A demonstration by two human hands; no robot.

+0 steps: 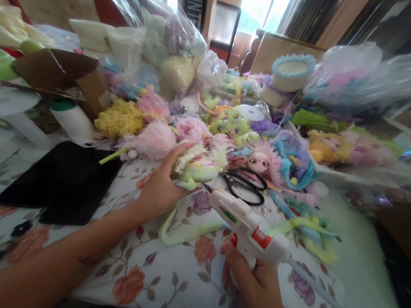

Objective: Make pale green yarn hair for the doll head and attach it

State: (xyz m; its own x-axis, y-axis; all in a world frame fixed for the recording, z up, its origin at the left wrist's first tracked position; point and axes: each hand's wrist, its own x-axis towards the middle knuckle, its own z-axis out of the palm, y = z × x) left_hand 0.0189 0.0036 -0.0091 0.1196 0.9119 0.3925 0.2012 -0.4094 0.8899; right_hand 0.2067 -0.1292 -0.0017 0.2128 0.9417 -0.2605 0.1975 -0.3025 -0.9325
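Observation:
A small fluffy cream, yellow and green plush piece is held in my left hand, fingers wrapped round its left side. My right hand grips a white glue gun by its handle, a finger at the red trigger. The gun's dark tip points up and left, close to the underside of the plush piece; whether they touch I cannot tell. Below the piece a pale green fuzzy strip curves over the flowered cloth. Black-handled scissors lie just behind the gun.
Behind my hands are a pink-haired doll head, a yellow pompom and pink fluffy balls. A black flat object lies at left, near a white spool and cardboard box. Colored fuzzy strips lie at right.

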